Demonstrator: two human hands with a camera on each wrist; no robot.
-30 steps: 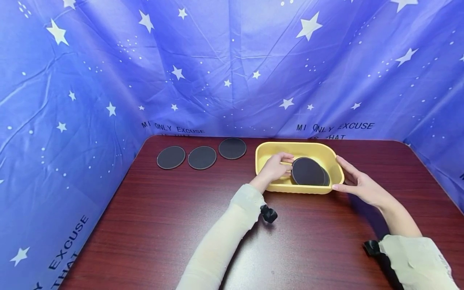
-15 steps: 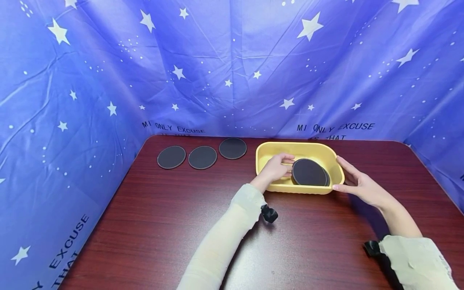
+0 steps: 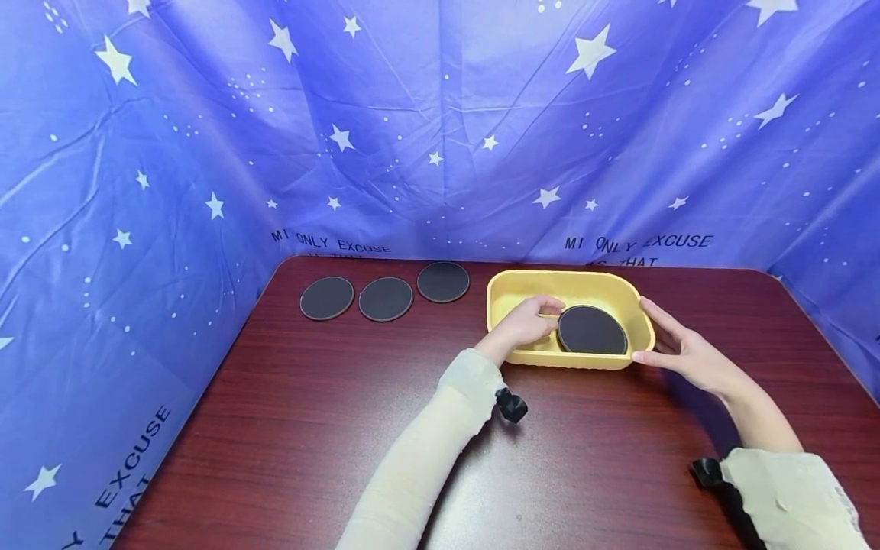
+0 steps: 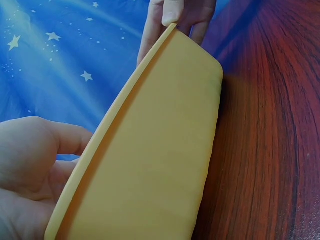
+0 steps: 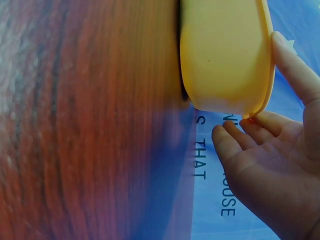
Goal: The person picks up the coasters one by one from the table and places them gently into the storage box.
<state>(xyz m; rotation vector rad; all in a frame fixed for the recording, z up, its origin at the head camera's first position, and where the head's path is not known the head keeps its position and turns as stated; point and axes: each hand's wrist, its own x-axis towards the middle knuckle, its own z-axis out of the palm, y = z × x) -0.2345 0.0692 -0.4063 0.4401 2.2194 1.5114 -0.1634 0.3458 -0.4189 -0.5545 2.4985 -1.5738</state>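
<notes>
Near the worktop's point(image 3: 296, 428) far edge, below "ONLY EXCUSE" lettering point(image 3: 656, 242), right fingers point(image 3: 663, 317) spread against tub point(image 3: 577, 361); left fingers' point(image 3: 546, 304) disc point(image 3: 593, 331) pinch unclear.

On my head feed I have a dark red-brown wood-grain table point(image 3: 605, 458) with rounded far corners and a bright sheen towards six o'clock. Reading the clock from its middle, I see a first black disc point(image 3: 327, 298) lying flat at ten, a second black disc point(image 3: 386, 299) just beside it towards eleven, and a third black disc point(image 3: 443, 282) at eleven, nearest the far edge. At one o'clock I see an oblong yellow container point(image 3: 571, 361).
</notes>
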